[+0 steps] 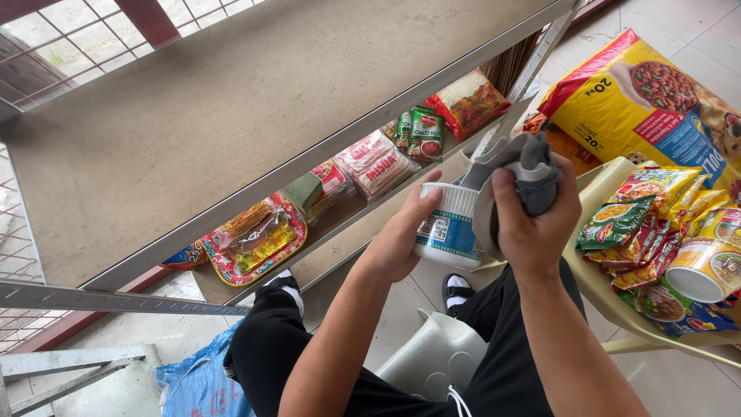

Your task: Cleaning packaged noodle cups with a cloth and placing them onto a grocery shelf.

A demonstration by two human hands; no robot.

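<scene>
The left hand (401, 239) is closed around the side of a white instant-noodle cup (449, 225) with a blue printed band, thumb lying along its ribbed upper rim; the right hand (532, 224) is closed on a bunched grey cloth (515, 174), which is pressed against the right side and top of that cup, so that the cup sits between the two hands, touching both. Above and to the left of the hands runs the largest item in view, a bare grey shelf board (231, 116) edged in a metal frame. Beyond the right hand, on the tiled floor, lies a large yellow-and-red sack of pet food (617, 100). Just right of the right hand stands a pale plastic chair (598, 286) whose seat carries a heap of snack packets (644, 232) in green, yellow and red, with a second noodle cup (706, 266) lying on its side at the far right of the heap. Beyond the left hand, on the lower shelf (370, 224), lie red-and-white noodle packs (377, 164), a red bag of crackers (468, 102), green sachets of tomato paste (421, 133) and, further left, a wrapped bundle of sweets on a red tray (258, 239). Below the left forearm a blue woven bag (197, 382) lies on the floor.
</scene>
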